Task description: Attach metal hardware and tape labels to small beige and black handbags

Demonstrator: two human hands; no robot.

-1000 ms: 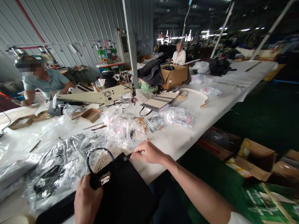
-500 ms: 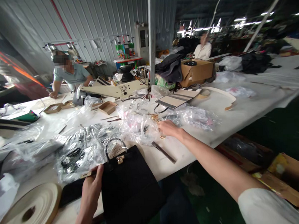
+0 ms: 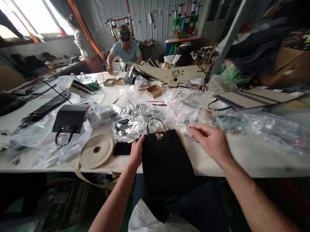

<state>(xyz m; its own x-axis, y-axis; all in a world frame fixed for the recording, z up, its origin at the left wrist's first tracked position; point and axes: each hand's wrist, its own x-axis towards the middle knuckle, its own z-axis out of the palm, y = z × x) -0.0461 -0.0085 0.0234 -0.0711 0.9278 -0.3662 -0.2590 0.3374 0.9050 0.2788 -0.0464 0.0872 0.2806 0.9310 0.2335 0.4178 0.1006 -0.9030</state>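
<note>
My left hand (image 3: 136, 152) grips the upper left edge of a black handbag (image 3: 166, 162), its thumb on the front. The bag leans against the table's front edge, with a gold clasp (image 3: 159, 136) near its top and a black handle (image 3: 155, 120) standing up behind. To the right of the bag, above the table, my right hand (image 3: 214, 142) has thumb and fingertips pinched together; whatever they hold is too small to make out. Beyond that hand lie crumpled clear plastic bags (image 3: 193, 115). A small gold metal piece (image 3: 233, 131) lies to its right.
A roll of beige tape (image 3: 97, 152) and a dark flat item (image 3: 122, 149) lie left of the bag. Another black handbag (image 3: 70, 118) rests further left. Striped panels (image 3: 258, 96) lie at right. A small cardboard tray (image 3: 155, 91) sits mid-table. Across the table a person (image 3: 125, 50) sits.
The view has swung to the left. My right hand has come away from the small gold pieces by the plastic bags, back toward the handbag. My left hand keeps its grip on the handbag.
</note>
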